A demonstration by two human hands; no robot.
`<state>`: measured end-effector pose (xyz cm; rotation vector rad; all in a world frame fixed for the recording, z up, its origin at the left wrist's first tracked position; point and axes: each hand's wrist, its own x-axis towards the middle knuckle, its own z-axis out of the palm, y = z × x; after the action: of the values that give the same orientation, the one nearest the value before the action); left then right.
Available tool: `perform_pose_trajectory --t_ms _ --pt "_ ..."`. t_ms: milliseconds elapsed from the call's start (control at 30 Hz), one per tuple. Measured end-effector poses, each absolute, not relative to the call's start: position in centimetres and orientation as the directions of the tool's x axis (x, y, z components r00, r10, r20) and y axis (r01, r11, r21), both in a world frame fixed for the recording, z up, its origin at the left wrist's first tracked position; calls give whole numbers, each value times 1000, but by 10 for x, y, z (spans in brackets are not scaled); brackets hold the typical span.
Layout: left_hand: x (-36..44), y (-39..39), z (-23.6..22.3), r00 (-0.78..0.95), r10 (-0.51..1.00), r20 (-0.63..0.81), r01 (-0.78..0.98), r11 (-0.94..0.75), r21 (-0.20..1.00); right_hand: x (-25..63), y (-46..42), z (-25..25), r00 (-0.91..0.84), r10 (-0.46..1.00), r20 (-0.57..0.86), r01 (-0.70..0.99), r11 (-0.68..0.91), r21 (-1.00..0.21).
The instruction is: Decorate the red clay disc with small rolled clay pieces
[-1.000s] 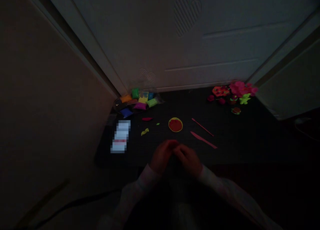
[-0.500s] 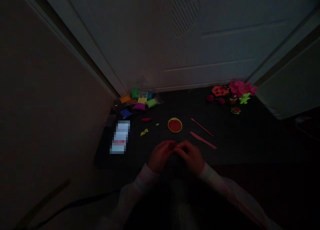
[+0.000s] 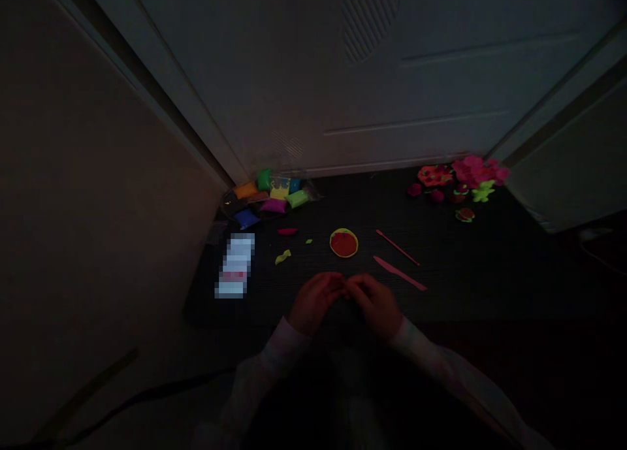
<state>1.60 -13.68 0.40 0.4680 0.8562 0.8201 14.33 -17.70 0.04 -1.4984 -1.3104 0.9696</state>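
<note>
In dim light, my left hand (image 3: 316,300) and my right hand (image 3: 375,301) meet above the front edge of the dark table. The fingers of both are curled and pinched together at the tips; whatever lies between them is too small and dark to make out. Just beyond them is a round red clay disc with a yellow rim (image 3: 343,243). To its right lie a pink plastic knife (image 3: 399,273) and a thin pink stick tool (image 3: 398,247). On the left are a yellow clay lump (image 3: 283,257), a red clay piece (image 3: 287,231) and a tiny green bit (image 3: 309,241).
Several packets of coloured clay (image 3: 274,205) are heaped at the back left, behind a lit, blurred phone (image 3: 235,266). At the back right stand pink clay shapes (image 3: 473,171), a yellow-green figure (image 3: 482,191) and other small models. A white door (image 3: 294,78) rises behind the table.
Both hands stay together at nearly the same place, with the right fingers slightly shifted. The whole view has moved a little; the things on the table lie as before.
</note>
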Motion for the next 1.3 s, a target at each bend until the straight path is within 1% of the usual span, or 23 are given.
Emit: perform_pose_trajectory --t_ms 167,300,400,500,633,800,933,1033,1100,1233,1300 --pt "15 -137 4 373 791 -486 -453 612 648 143 -178 -5 140 989 35 380 -21 -925" --pt "15 -137 5 351 806 -476 -463 591 660 145 -178 -2 98 991 95 523 30 -852" --pt "14 -135 4 297 836 -462 -475 549 687 151 -177 -2 43 990 134 663 72 -745" --pt "10 -132 2 233 861 -451 -477 506 719 159 -177 -5 16 990 143 786 76 -614" --pt "6 -127 1 201 872 -447 -469 486 737 165 -179 -9 -28 988 149 881 95 -463" --pt "6 -127 1 195 877 -438 -468 476 745 168 -186 -6 -132 979 158 933 177 -315" --pt "6 -128 2 199 878 -435 -466 475 746 175 -194 -1 -249 957 150 940 276 -201" --pt "6 -128 2 205 876 -436 -464 479 745 181 -196 1 -301 944 136 939 318 -133" --pt "6 -128 1 209 875 -436 -464 481 744 185 -195 1 -302 944 133 943 316 -102" --pt "4 -128 -1 214 876 -431 -461 480 746 189 -191 0 -247 959 142 964 257 -60" --pt "4 -128 -1 219 877 -428 -459 479 748 189 -192 -1 -266 953 146 960 276 -50"
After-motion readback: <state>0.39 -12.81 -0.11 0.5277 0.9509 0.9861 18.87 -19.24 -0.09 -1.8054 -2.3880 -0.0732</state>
